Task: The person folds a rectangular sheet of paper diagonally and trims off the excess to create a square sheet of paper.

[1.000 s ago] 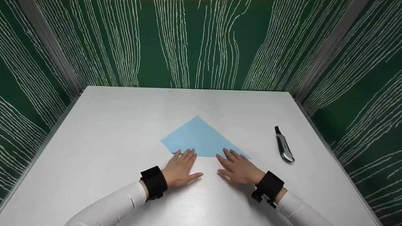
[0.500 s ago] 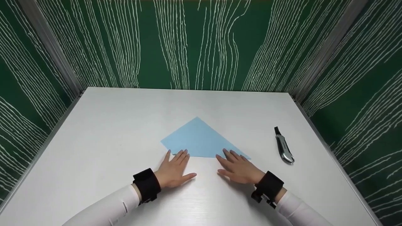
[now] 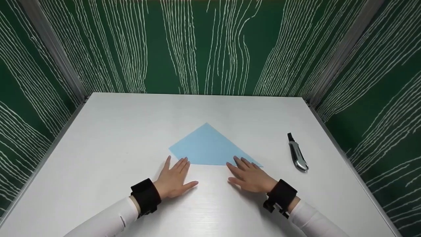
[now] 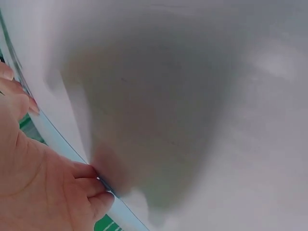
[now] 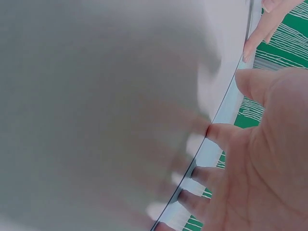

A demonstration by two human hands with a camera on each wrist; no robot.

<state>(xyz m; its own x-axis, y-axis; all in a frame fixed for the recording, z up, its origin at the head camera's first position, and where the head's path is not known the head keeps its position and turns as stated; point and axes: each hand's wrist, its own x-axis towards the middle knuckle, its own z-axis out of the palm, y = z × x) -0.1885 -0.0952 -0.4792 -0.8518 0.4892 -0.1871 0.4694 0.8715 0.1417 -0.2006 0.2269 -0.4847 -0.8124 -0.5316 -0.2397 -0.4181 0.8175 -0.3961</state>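
A light blue sheet of paper (image 3: 207, 146), folded with a straight near edge and a peak pointing away, lies flat on the white table. My left hand (image 3: 173, 181) is spread at its near left corner, fingertips touching the folded edge. On the near right part of the paper rests my right hand (image 3: 251, 177), its fingers straight and apart. In the left wrist view the fingers (image 4: 98, 192) meet the blue edge; the right wrist view shows several fingertips of the other hand along the same crease. Neither hand grips anything.
A grey and black utility knife (image 3: 297, 153) lies to the right of the paper. The white table (image 3: 131, 125) ends at green walls (image 3: 210, 46) with pale wavy lines at the back and both sides.
My left hand has slid left along the paper's near edge, from near its middle to the left corner. The right hand has stayed put.
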